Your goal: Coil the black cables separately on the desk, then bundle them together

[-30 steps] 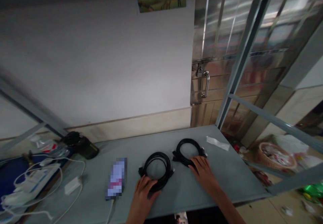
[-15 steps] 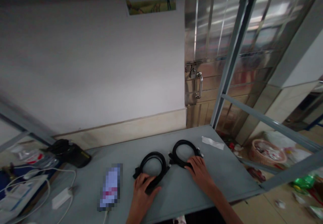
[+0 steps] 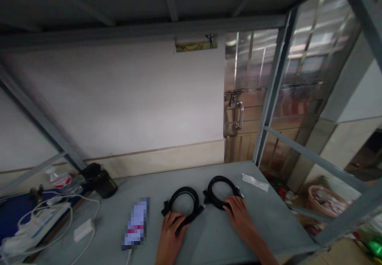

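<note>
Two coiled black cables lie side by side on the grey tabletop. My left hand (image 3: 171, 233) grips the near edge of the left cable coil (image 3: 196, 198), fingers bent over it and thumb on its right side. My right hand (image 3: 238, 219) has its fingers curled over the lower right edge of the right cable coil (image 3: 212, 185); its thumb is mostly hidden. Dark connector ends stick out from both coils, close together in the gap between them. Left of my left hand lies a phone (image 3: 135, 223), blurred out by pixels, with a white cord at its near end.
A white paper strip (image 3: 255, 182) lies at the far right of the tabletop (image 3: 221, 241). To the left are a black cup-like container (image 3: 100, 181), a white charger (image 3: 84, 230), a power strip (image 3: 44, 223) and a plastic bottle (image 3: 61, 178). Metal bed-frame posts (image 3: 273, 86) bound the table.
The view has tilted upward, showing more of the frame overhead. Both hands stay on their coils. My left thumb has drawn closer to its fingers.
</note>
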`<state>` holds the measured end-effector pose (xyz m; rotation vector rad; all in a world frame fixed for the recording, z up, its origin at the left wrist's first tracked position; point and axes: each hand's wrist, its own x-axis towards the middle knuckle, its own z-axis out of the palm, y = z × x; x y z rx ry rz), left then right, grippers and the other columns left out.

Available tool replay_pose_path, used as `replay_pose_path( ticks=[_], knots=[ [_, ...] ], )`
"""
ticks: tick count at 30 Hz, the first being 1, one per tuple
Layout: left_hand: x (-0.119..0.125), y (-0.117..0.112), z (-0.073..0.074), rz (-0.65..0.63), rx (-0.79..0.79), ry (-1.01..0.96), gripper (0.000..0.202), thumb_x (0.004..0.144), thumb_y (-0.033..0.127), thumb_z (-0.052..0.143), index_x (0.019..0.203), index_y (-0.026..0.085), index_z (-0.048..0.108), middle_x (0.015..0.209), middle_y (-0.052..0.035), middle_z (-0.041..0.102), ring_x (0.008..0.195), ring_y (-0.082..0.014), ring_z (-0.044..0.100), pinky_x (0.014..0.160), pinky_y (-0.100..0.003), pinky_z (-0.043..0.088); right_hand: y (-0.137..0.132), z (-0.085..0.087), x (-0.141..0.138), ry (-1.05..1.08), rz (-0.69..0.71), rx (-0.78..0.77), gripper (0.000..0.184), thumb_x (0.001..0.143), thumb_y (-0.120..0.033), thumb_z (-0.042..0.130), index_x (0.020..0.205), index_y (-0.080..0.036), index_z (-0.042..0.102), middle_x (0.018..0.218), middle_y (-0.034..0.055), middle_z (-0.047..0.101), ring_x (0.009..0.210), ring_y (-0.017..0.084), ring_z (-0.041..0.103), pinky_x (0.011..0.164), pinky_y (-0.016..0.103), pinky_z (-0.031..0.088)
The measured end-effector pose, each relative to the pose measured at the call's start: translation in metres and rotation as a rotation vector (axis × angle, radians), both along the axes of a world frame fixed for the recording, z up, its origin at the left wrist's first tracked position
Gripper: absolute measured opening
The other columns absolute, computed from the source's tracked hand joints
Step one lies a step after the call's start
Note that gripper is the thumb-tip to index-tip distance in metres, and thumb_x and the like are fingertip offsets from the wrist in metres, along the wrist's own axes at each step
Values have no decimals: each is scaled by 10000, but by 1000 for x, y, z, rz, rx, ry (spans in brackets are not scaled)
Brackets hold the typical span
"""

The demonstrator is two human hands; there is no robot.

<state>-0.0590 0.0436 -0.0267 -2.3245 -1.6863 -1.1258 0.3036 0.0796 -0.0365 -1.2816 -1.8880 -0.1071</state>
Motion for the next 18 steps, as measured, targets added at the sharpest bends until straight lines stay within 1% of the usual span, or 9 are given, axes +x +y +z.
replay_pose_path(
  ticks=[3,5,8,11,13,15,17,18],
  knots=[
    [-1,0,-2,18,45,48,502,1027,737,624,1178,337,887,1139,-93,842,1159,-348,786,1066,-568,659,-1,-3,1,50,-18,22,271,1200,-437,457,1156,-282,675,1117,65,778,1068,285,761,1020,484,599],
    [0,-1,0,16,63,80,506,999,747,664,1185,332,886,1150,-96,847,1157,-354,788,1056,-570,661,-1,-3,2,92,-39,36,281,1197,-460,464,1174,-287,684,1121,65,783,1078,291,768,1045,502,600],
    [0,-2,6,6,74,106,453,1002,710,694,1191,347,887,1153,-89,851,1150,-342,792,1054,-551,665,1,7,3,215,-58,41,336,1186,-534,472,1157,-296,708,1089,66,802,1060,302,781,1027,507,616],
    [0,-3,13,1,88,113,415,1019,677,691,1179,352,893,1125,-89,854,1122,-325,803,1019,-509,685,10,29,5,472,-68,-34,513,1098,-750,534,1082,-280,739,1035,88,815,1015,323,787,960,488,638],
    [0,-2,15,-10,111,121,406,1016,668,701,1166,344,895,1101,-91,856,1092,-319,812,994,-494,697,18,48,7,618,-88,-89,615,1038,-839,557,1060,-249,732,967,89,804,920,309,781,871,451,644],
    [-1,-2,15,-19,136,132,387,1012,654,717,1156,342,894,1091,-87,858,1078,-315,818,997,-487,698,25,70,11,685,-116,-102,616,1061,-819,531,1044,-226,694,842,50,749,781,261,739,759,391,618],
    [-2,-2,12,-17,163,137,367,1014,642,723,1158,347,888,1098,-82,859,1078,-311,822,1015,-485,693,29,94,15,748,-130,-103,575,1097,-775,504,969,-229,633,725,-6,648,657,205,653,661,333,558],
    [-3,-1,11,-15,181,140,360,1016,637,724,1161,349,885,1101,-79,860,1079,-311,823,1019,-485,691,29,106,17,817,-125,-114,572,1090,-779,521,928,-236,599,688,-29,599,610,181,602,613,308,520]
  ],
)
